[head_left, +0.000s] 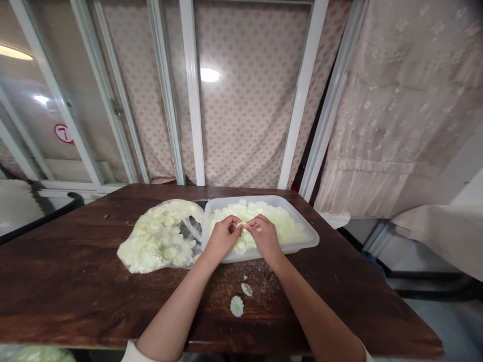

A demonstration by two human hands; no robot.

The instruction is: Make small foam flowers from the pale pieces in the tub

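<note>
My left hand and my right hand meet above the near part of a white plastic tub. Between their fingertips they pinch a small whitish flower piece, mostly covered by the fingers. Many pale yellow-green flower pieces with scalloped edges fill the tub. Left of it lies a clear plastic bag full of similar pieces. On the table in front of me are a round scalloped flower piece and a narrower one, which looks folded or tilted.
Everything stands on a dark brown wooden table, with fine pale crumbs scattered near the tub. White-framed glass panels with a dotted curtain rise behind it. A chair with a black armrest is at left; a covered seat stands at right.
</note>
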